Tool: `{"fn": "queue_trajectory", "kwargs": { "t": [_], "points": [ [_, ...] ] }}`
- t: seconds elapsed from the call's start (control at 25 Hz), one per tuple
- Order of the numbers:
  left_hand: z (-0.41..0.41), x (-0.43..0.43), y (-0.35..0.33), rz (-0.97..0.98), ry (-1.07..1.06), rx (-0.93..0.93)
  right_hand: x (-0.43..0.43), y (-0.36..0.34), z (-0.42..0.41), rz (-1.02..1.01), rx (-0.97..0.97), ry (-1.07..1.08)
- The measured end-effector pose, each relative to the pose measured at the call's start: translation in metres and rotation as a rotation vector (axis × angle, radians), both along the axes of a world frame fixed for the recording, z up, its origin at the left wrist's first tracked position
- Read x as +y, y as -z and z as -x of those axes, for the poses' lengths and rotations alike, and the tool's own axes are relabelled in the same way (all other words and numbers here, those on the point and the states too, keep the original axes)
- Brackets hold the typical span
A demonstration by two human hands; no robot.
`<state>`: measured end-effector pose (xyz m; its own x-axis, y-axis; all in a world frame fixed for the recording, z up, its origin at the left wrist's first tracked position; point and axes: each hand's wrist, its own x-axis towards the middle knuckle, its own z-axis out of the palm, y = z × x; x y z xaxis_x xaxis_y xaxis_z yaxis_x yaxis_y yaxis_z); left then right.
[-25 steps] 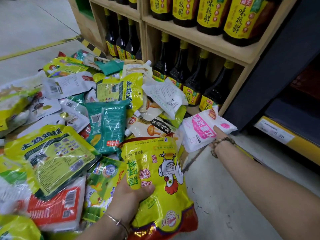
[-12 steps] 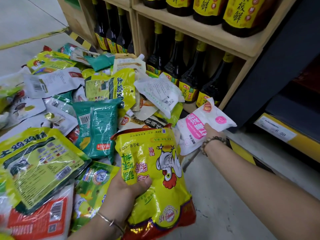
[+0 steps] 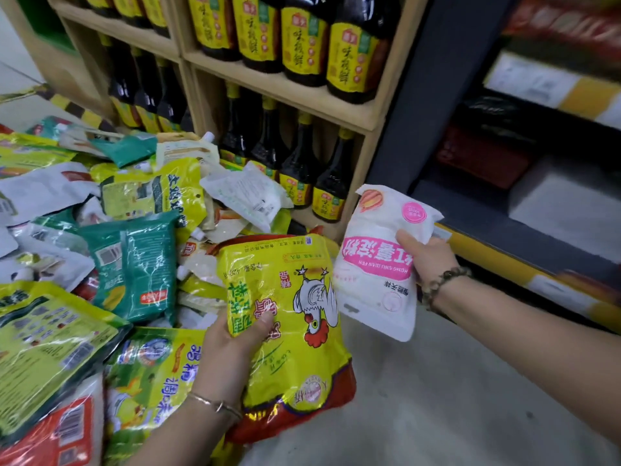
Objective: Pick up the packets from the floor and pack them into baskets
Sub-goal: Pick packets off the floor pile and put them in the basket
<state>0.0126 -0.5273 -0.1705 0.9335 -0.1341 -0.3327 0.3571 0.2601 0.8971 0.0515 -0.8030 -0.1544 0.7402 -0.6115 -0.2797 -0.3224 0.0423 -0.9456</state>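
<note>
Two packets in hand, one for each side!
The left hand (image 3: 228,341) grips the big yellow rooster packet (image 3: 289,331) at its left edge, thumb curled over the front, near and centre; whether its lower end touches the floor (image 3: 437,398) is unclear. Just right of it, the right hand (image 3: 426,257) pinches the white-and-pink packet (image 3: 379,260) by its right edge, held in the air. To the left sprawls the heap of packets (image 3: 50,331), a green packet (image 3: 134,264) among them. Far behind, a wooden shelf (image 3: 285,92) holds dark bottles (image 3: 302,45).
</note>
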Motion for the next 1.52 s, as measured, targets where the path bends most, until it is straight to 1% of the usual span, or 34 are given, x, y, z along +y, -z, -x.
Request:
{"fn": "queue_trajectory", "kwargs": {
  "t": [0.2, 0.52, 0.68, 0.84, 1.0, 1.12, 1.24, 1.36, 1.44, 1.52],
  "points": [
    [0.004, -0.04, -0.015, 0.064, 0.048, -0.08, -0.031, -0.064, 0.066, 0.088, -0.011, 0.028],
    [0.029, -0.095, -0.058, 0.1, 0.196, -0.181, -0.062, -0.152, 0.132, 0.407, -0.001, 0.14],
    [0.052, -0.109, -0.087, 0.13, 0.259, -0.233, -0.074, -0.189, 0.174, 0.371, -0.061, 0.182],
    [0.077, -0.132, -0.126, 0.252, 0.295, -0.221, -0.094, -0.237, 0.221, 0.41, -0.112, 0.246],
    [0.113, -0.177, -0.178, 0.36, 0.388, -0.214, -0.145, -0.303, 0.287, 0.528, -0.204, 0.344],
    [0.15, -0.219, -0.211, 0.343, 0.484, -0.267, -0.188, -0.335, 0.35, 0.542, -0.268, 0.426],
    [0.192, -0.27, -0.235, 0.362, 0.61, -0.292, -0.233, -0.347, 0.417, 0.551, -0.233, 0.522],
    [0.236, -0.33, -0.257, 0.378, 0.683, -0.266, -0.285, -0.335, 0.479, 0.535, -0.144, 0.599],
    [0.26, -0.367, -0.267, 0.363, 0.677, -0.244, -0.312, -0.32, 0.506, 0.48, -0.081, 0.608],
    [0.28, -0.402, -0.267, 0.302, 0.677, -0.233, -0.335, -0.301, 0.524, 0.355, -0.001, 0.588]
  ]
}}
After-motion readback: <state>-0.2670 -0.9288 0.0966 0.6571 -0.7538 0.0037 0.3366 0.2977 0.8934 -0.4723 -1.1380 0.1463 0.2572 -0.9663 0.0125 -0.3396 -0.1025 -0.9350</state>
